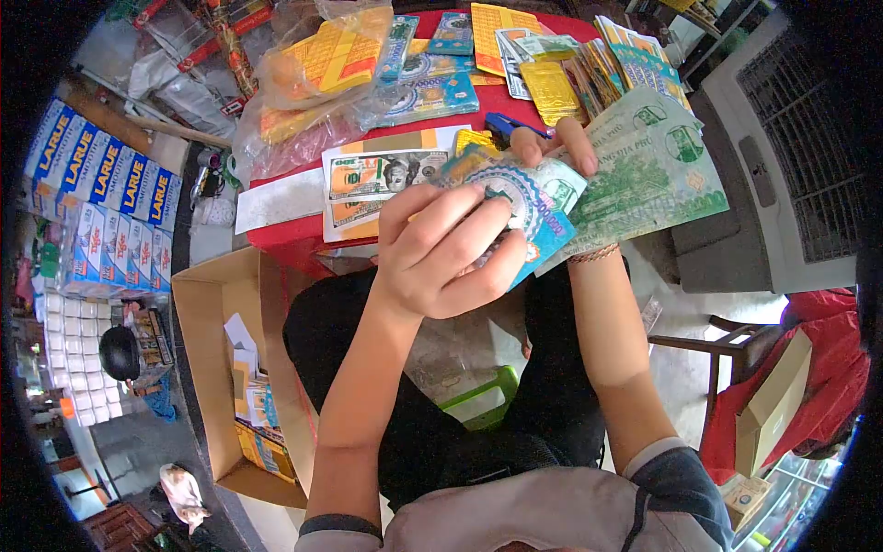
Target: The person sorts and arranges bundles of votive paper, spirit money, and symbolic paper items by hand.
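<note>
My left hand is closed on the near end of a blue printed paper bundle, its fingers curled over the top. My right hand holds a large green printed note together with the other end of the blue bundle, fingertips showing above it. The green note fans out to the right. Just left of the hands, dollar-like printed paper lies on the red table. A blue stapler-like object is partly hidden behind my right fingers.
Yellow paper packs in clear plastic, blue bundles and gold packets lie on the table. An open cardboard box holding papers stands at lower left. Beer cartons are stacked left; a wooden chair stands right.
</note>
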The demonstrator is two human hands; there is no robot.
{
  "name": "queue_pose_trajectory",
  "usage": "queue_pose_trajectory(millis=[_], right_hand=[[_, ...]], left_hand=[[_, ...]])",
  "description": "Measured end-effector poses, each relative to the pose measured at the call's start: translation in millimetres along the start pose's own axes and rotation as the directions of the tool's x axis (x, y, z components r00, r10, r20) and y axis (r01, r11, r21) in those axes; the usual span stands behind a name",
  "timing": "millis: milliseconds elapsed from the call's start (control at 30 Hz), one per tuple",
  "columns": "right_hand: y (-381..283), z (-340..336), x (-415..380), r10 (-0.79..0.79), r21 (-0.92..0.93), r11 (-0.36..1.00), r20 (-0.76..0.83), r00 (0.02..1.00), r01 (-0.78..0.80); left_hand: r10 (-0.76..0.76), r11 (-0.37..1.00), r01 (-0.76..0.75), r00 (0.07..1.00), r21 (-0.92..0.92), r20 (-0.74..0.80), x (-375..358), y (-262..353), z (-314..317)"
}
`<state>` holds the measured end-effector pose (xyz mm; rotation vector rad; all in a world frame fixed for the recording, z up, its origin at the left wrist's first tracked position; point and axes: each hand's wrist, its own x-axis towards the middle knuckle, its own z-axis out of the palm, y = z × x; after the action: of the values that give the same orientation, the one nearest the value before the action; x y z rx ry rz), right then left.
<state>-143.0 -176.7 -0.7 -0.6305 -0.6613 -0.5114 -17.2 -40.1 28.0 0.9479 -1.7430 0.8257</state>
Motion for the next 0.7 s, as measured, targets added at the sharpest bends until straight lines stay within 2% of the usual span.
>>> queue_pose_trajectory(millis=[167, 267, 333, 367, 400, 433, 467, 500, 567, 600, 633, 667, 700], right_hand=[[-4, -3, -5, -0.011, -0.044, 0.999, 0.005, 1.0, 0.011], [-8, 5, -3, -0.005, -0.108, 0.994, -0.046, 0.999, 0.0], [-11, 7, -3, -0.004, -0.117, 0.993, -0.048, 0.999, -0.001], [-12, 7, -3, -0.005, -0.118, 0.993, -0.048, 0.999, -0.001], [-12, 6, -4, -0.028, -0.089, 0.996, -0.083, 0.996, 0.021], [-12, 6, -5, -0.051, -0.061, 0.997, -0.118, 0.992, 0.044], [-12, 6, -5, -0.072, -0.033, 0.997, -0.154, 0.986, 0.067], [-12, 6, -5, -0.071, -0.031, 0.997, -0.153, 0.986, 0.067], [-11, 7, -3, -0.107, 0.008, 0.994, -0.214, 0.971, 0.111], [-11, 2, 0, -0.083, 0.021, 0.996, -0.109, 0.991, 0.086], [-11, 2, -1, -0.078, 0.025, 0.996, -0.107, 0.991, 0.081], [-12, 4, -2, -0.055, 0.081, 0.994, -0.175, 0.983, 0.07], [-12, 5, -1, -0.028, 0.137, 0.989, -0.241, 0.97, 0.063]], left_hand=[[0.007, 0.998, -0.007, 1.0, -0.062, -0.006, 0, -1, 2], [-0.01, 0.991, 0.011, 1.0, -0.13, 0.003, 2, 1, 1], [-0.07, 0.961, 0.093, 0.993, -0.26, 0.093, 3, -3, -2], [-0.07, 0.961, 0.092, 0.993, -0.261, 0.093, 3, -4, -3], [-0.239, 0.903, 0.252, 0.968, -0.348, 0.082, 2, -5, -4], [-0.401, 0.81, 0.397, 0.912, -0.432, 0.086, 2, -5, -5], [-0.55, 0.719, 0.472, 0.835, -0.511, -0.004, -2, -7, -1], [-0.716, 0.609, 0.61, 0.698, -0.508, -0.022, -1, -6, -5], [-0.926, 0.237, 0.66, 0.375, -0.712, 0.04, 9, -17, -3], [-0.927, 0.24, 0.662, 0.373, -0.711, 0.035, 6, -22, -3], [-0.953, 0.146, 0.672, 0.293, -0.726, 0.08, 1, -28, -3], [-0.969, 0.051, 0.673, 0.212, -0.738, 0.125, -3, -33, -3], [-0.971, 0.055, 0.673, 0.208, -0.738, 0.118, -6, -37, -3]])
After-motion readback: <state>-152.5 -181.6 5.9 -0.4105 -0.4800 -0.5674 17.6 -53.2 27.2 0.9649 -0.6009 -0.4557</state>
